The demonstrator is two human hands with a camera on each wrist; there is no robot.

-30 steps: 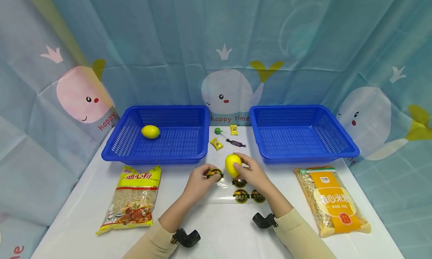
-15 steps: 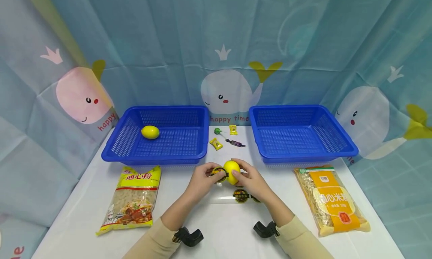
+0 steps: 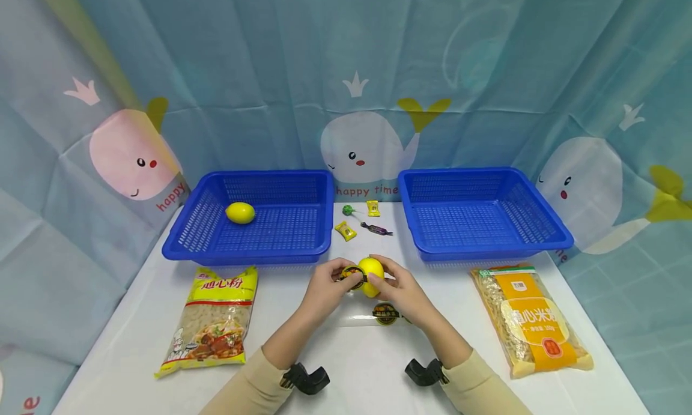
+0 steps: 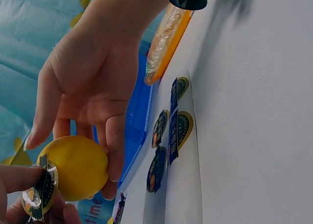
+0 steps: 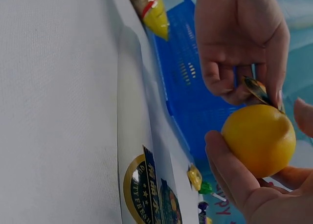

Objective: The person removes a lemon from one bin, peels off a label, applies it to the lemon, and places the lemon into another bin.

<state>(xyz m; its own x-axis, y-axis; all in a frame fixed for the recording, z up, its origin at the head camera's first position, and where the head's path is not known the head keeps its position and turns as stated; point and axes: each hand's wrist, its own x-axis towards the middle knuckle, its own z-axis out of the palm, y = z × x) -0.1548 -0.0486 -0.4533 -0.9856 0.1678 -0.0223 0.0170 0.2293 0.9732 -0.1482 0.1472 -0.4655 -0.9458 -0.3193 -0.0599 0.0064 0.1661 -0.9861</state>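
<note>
My right hand (image 3: 404, 290) holds a yellow lemon (image 3: 372, 269) over the middle of the table, fingers curled round its side. Between thumb and fingers, my left hand (image 3: 322, 290) pinches a round black-and-gold sticker (image 3: 352, 277). In the left wrist view, the sticker (image 4: 43, 192) lies against the side of the lemon (image 4: 78, 168). From the right wrist, its edge shows at the top of the lemon (image 5: 259, 141). Beneath both hands lies a clear sticker sheet (image 3: 351, 318) bearing more round labels, partly hidden by the right hand.
A blue basket (image 3: 270, 256) at back left holds another lemon (image 3: 240, 212); a second blue basket (image 3: 486, 247) stands back right. Between them lie a lollipop (image 3: 348, 210) and several wrapped candies (image 3: 346, 230). A macaroni bag (image 3: 211, 322) lies left, a noodle bag (image 3: 532, 322) right.
The right hand has brought the lemon down and left to the sticker, and turned it slightly. The left hand has moved a little right; the sticker now meets the lemon's side.
</note>
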